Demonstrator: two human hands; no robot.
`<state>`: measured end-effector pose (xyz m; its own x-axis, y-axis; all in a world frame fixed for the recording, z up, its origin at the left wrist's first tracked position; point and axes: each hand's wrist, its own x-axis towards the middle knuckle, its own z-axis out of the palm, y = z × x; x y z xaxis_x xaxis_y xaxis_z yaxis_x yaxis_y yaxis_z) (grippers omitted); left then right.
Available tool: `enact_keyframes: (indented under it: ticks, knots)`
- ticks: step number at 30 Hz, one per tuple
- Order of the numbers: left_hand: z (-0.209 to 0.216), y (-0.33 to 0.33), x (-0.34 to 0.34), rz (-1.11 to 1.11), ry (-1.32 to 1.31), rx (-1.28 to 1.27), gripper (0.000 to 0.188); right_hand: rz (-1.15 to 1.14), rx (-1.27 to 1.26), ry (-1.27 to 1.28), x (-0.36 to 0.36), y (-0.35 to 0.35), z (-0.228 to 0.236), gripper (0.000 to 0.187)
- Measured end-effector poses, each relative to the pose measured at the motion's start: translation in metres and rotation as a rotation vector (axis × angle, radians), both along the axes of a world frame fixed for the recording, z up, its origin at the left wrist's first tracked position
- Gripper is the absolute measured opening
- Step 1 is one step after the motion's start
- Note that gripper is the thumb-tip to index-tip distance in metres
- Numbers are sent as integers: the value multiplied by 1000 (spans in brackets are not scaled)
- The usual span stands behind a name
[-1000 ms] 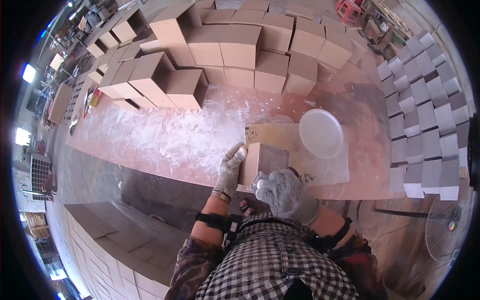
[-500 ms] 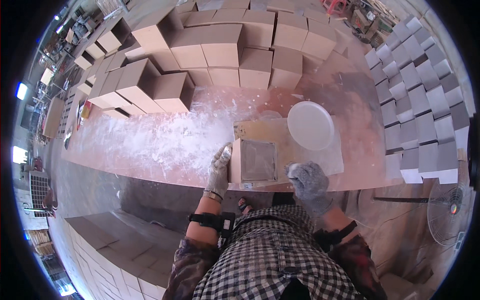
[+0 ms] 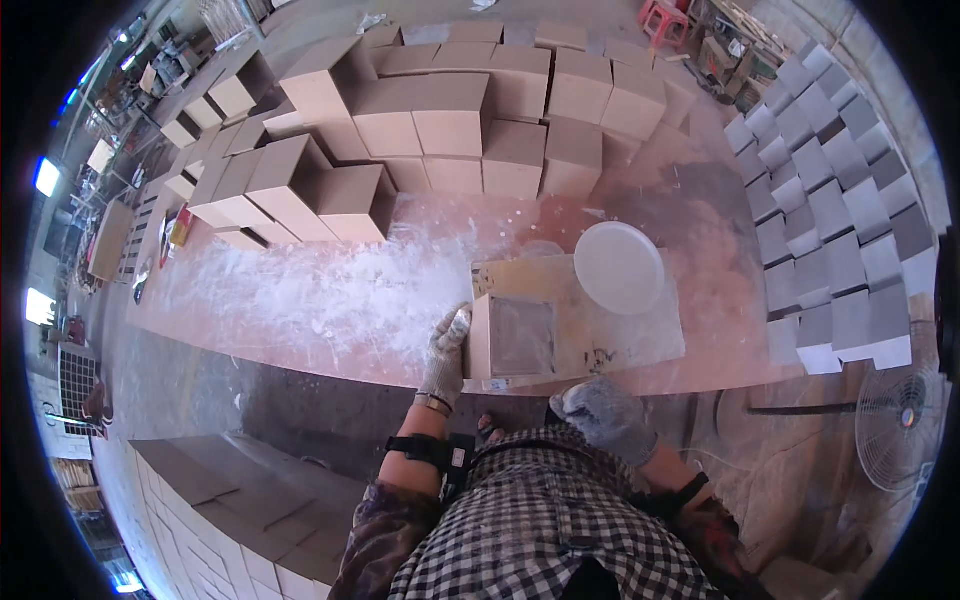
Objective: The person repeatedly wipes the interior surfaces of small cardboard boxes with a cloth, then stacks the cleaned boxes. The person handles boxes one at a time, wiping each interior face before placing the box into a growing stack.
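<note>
A small tan cardboard box (image 3: 523, 336) lies at the table's front edge, with a greyish, rimmed square side facing up. My left hand (image 3: 447, 343), in a pale work glove, presses against the box's left wall and steadies it. Dusty grey fabric covers my right hand (image 3: 602, 415), which is closed low in front of my checked apron, apart from the box. Whatever its fingers hold, if anything, is hidden. Under the box is a flat sheet of cardboard (image 3: 630, 345). A round white lid or plate (image 3: 619, 267) rests on the sheet's far right part.
Stacked tan boxes (image 3: 450, 130) line the table's far side. White powder (image 3: 350, 285) coats the reddish table's left part. Rows of grey-and-white boxes (image 3: 835, 220) stand at right, by a fan (image 3: 905, 415). More boxes (image 3: 230, 510) sit at lower left.
My right hand has moved down and slightly left, away from the box's right side toward my apron. The left hand stays on the box. The whole view has shifted slightly.
</note>
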<state>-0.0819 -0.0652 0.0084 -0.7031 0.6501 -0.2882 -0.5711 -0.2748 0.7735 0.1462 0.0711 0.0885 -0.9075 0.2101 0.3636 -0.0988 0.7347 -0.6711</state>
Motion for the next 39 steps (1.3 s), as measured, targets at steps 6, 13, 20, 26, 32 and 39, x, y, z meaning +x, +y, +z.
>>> enact_keyframes:
  ticks: [6,13,20,26,32,39]
  knots:
    - [24,6,-1,29,51,-4,48,-268,-41,11,2,5,13,20]
    - [93,10,-10,-17,392,-31,53,-492,-444,-31,15,-9,22,20]
    - [108,20,0,-144,1233,-458,58,-550,-425,52,37,6,-25,21]
    - [105,33,12,-351,1797,-557,56,-582,-331,-26,40,12,-14,19]
    - [72,50,16,-402,2220,-489,47,-603,-451,-17,16,34,1,18]
    - [68,68,25,-544,2256,-460,49,-503,-262,15,-22,82,-6,20]
